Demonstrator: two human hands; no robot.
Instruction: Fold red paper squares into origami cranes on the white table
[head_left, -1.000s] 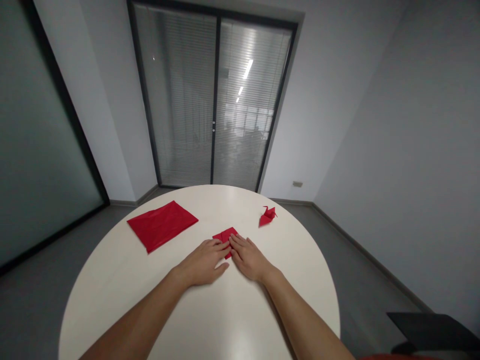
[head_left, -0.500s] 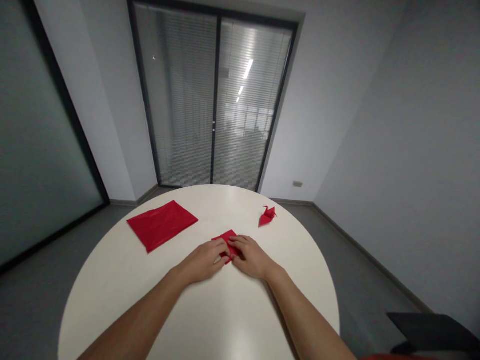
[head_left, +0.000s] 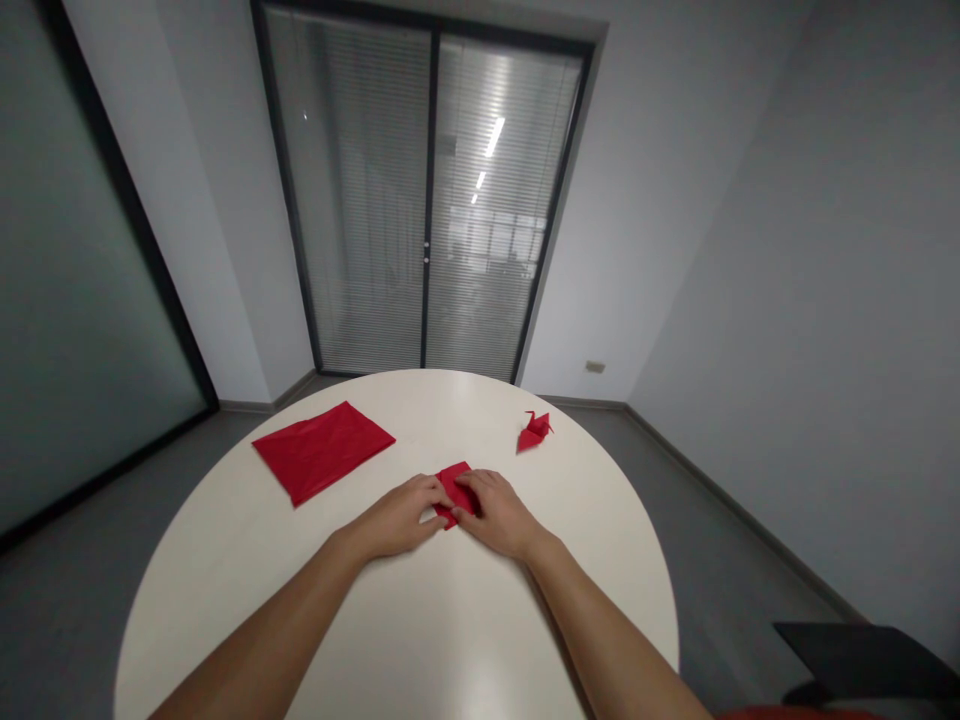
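Note:
A small folded red paper (head_left: pixel 454 487) lies on the round white table (head_left: pixel 420 620) in front of me. My left hand (head_left: pixel 397 517) rests at its left side with the fingers curled onto the paper's edge. My right hand (head_left: pixel 499 512) covers its right side, fingers bent and pinching a flap. Both hands meet over the paper and hide its near part.
A stack of flat red paper sheets (head_left: pixel 322 450) lies on the table's left. A finished red paper crane (head_left: pixel 534 431) stands at the far right of the table. A dark chair edge (head_left: pixel 870 660) shows at the lower right. Glass doors with blinds (head_left: pixel 427 200) are behind the table.
My fingers went from lying flat on the red paper to curling in and pinching it. The paper's near edge is now lifted between both hands.

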